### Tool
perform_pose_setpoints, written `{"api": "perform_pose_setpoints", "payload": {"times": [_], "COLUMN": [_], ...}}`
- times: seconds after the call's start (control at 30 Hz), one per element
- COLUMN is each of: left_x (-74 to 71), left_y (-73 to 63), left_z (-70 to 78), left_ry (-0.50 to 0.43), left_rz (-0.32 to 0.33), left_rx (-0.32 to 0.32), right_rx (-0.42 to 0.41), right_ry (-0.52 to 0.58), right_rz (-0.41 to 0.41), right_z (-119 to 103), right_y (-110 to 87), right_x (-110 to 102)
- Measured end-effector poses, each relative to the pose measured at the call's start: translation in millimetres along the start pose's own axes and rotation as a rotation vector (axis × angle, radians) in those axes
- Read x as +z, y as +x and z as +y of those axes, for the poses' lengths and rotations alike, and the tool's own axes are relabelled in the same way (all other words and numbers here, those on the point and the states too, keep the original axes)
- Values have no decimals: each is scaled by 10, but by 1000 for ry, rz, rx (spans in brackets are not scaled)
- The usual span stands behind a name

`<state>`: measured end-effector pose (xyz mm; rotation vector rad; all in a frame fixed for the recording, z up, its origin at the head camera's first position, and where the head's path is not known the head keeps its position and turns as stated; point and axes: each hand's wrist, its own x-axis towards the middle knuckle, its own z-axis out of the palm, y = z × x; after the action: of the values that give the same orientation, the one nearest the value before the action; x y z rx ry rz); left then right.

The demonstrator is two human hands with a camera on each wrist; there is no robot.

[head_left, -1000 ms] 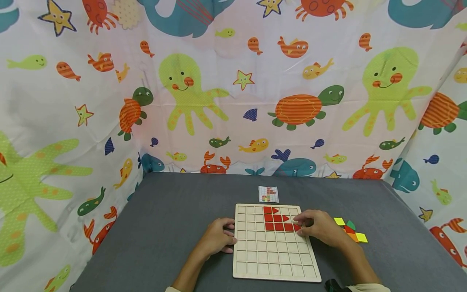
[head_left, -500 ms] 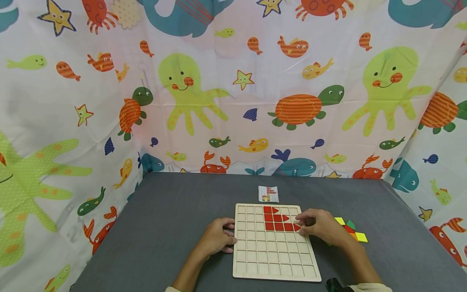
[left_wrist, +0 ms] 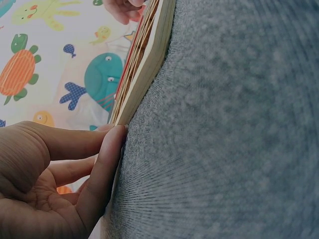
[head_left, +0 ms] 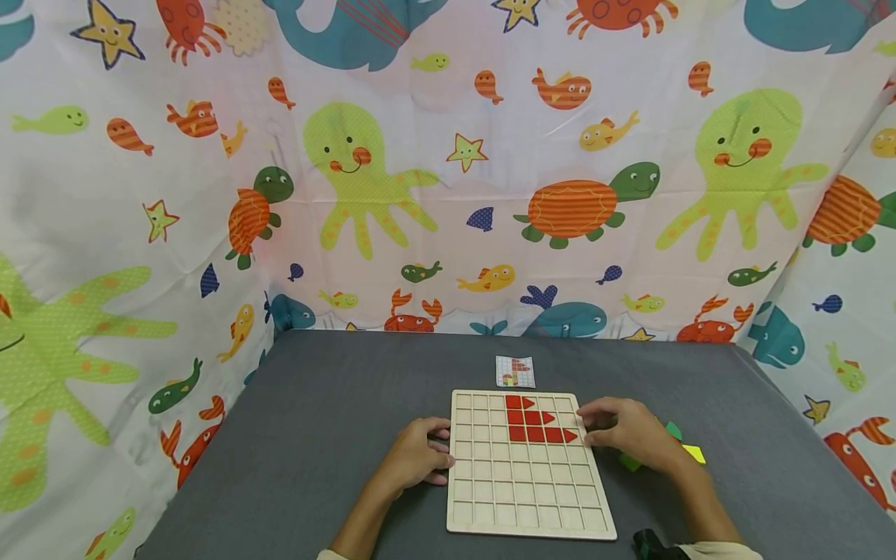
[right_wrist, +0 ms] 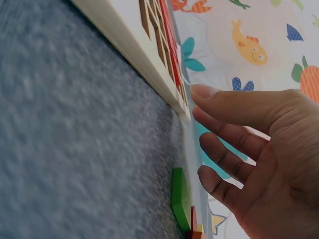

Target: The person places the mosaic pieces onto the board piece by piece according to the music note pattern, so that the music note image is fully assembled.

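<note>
A wooden grid board [head_left: 523, 493] lies on the grey cloth. Red tiles [head_left: 535, 435], squares ending in triangles at the right, fill parts of its top three rows. My left hand [head_left: 413, 455] rests its thumb and fingertips against the board's left edge; in the left wrist view its thumb [left_wrist: 102, 172] presses the rim. Beside the upper right edge is my right hand [head_left: 624, 428], its fingers spread and loosely bent. Nothing sits between its thumb and fingers in the right wrist view, where a green tile [right_wrist: 180, 199] lies on the cloth below.
Behind the board lies a small printed card [head_left: 515, 372] with a coloured grid pattern. Several loose tiles, among them a yellow tile [head_left: 694, 453] and a green tile [head_left: 673, 430], lie right of the board, partly hidden by my right arm. A sea-animal printed curtain [head_left: 448, 179] surrounds the table.
My right hand has drawn back to the right, off the tip of the third red row, whose triangle now shows in full. The left hand and board stay put.
</note>
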<state>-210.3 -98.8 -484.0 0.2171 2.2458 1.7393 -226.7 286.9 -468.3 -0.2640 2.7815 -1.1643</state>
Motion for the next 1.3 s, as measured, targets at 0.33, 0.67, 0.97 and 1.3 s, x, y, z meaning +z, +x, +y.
{"api": "perform_pose_setpoints", "payload": {"times": [0.33,0.67,0.97,1.3], "left_x": [0,-1,1,1], "left_y": [12,1,-6,-4], "left_z": [0,-14,-5,3], "left_ry": [-9,-11,-9,-7], "left_rz": [0,2,-3,-1], "left_rx": [12,20,20,5], "right_rx": [-10,29,125,198], "right_ry": [-11,-98,-111,-74], "right_rz": [46,99,67,13], "right_z": [150,298,504,631], "right_y": [-49,-127,-181,-223], "right_x": [-189,-359,-513,-650]}}
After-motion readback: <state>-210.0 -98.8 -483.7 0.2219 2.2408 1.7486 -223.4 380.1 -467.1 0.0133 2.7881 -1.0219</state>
